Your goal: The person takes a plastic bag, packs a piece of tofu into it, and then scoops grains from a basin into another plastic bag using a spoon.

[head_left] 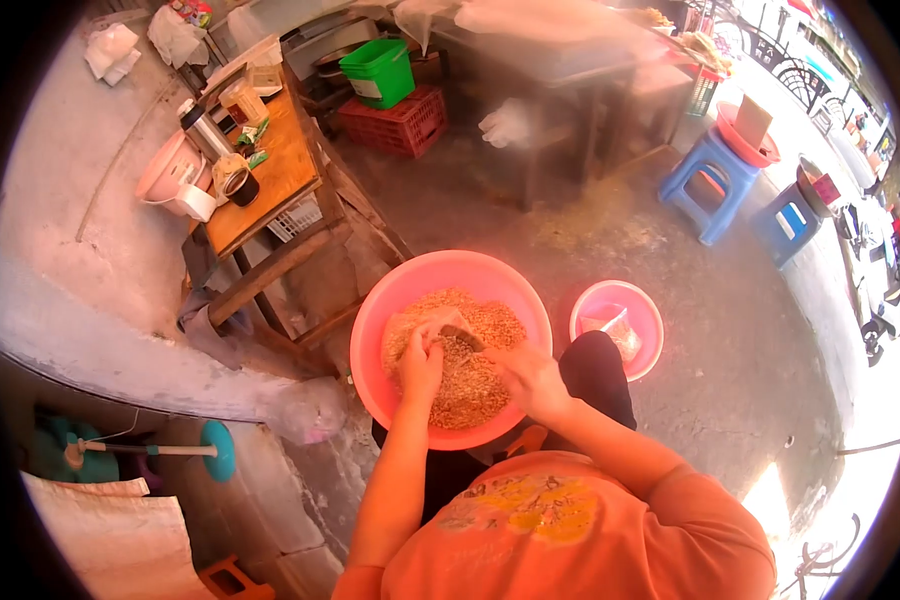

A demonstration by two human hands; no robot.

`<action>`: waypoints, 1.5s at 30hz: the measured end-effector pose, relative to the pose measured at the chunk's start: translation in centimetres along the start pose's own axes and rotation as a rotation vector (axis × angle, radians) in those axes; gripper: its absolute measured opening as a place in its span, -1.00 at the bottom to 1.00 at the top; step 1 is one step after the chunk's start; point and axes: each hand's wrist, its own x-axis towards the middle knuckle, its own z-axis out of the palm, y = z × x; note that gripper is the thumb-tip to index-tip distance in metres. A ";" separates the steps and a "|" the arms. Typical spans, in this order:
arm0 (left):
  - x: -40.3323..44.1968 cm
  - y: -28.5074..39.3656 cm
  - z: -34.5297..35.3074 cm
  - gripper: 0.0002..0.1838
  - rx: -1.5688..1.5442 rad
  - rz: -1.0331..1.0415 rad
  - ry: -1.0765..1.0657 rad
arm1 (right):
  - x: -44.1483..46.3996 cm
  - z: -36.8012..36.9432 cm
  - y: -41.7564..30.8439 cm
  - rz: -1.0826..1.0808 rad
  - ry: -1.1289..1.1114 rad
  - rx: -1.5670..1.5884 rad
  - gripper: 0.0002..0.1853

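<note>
A large pink basin (370, 370) sits before my lap, filled with tan grain-like pieces (470, 385), perhaps nuts or seeds. Over its left part, my left hand (422, 362) is closed on a pale, clear-looking plastic bag (432, 325). My right hand (532, 378) comes in from the basin's right side, its fingers closed around the handle of a dark scoop (462, 337). The scoop's head is at the bag, close to my left fingers. Whether its tip is inside the bag, I cannot tell.
A smaller pink basin (655, 335) with a filled plastic bag (622, 332) stands on the floor at right. A wooden table (282, 185) with a thermos and cups is at left. Farther back are a red crate (400, 125), a green bucket (380, 75) and a blue stool (710, 185).
</note>
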 end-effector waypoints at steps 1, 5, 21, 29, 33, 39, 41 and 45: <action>-0.2 -0.1 0.1 -0.62 0.001 0.043 0.020 | 0.0 -0.3 0.1 0.014 0.066 -0.002 -0.78; -0.3 0.1 0.1 -0.64 0.030 0.057 0.042 | 0.3 -1.8 1.5 0.132 0.136 -0.133 -0.81; -0.1 0.2 0.2 -0.64 0.009 0.044 0.014 | -1.1 -0.4 1.5 0.481 0.157 0.416 -0.79; -0.6 1.3 -0.3 -0.63 -0.039 0.012 -0.002 | -0.4 0.0 0.8 -0.043 0.066 -0.064 -0.77; -0.4 0.9 -0.2 -0.61 0.017 -0.001 -0.013 | -0.2 -2.5 1.8 0.253 0.101 -0.179 -0.85; -0.1 0.1 0.1 -0.57 0.045 0.042 0.023 | -2.0 -2.8 3.1 0.749 0.138 0.334 -0.78; -0.2 0.4 -0.1 -0.60 0.029 0.035 0.011 | -2.5 -2.6 3.8 0.829 0.250 0.567 -0.75; -0.1 0.5 -0.1 -0.60 0.012 0.021 -0.016 | -1.7 -2.0 3.0 0.708 0.298 0.591 -0.74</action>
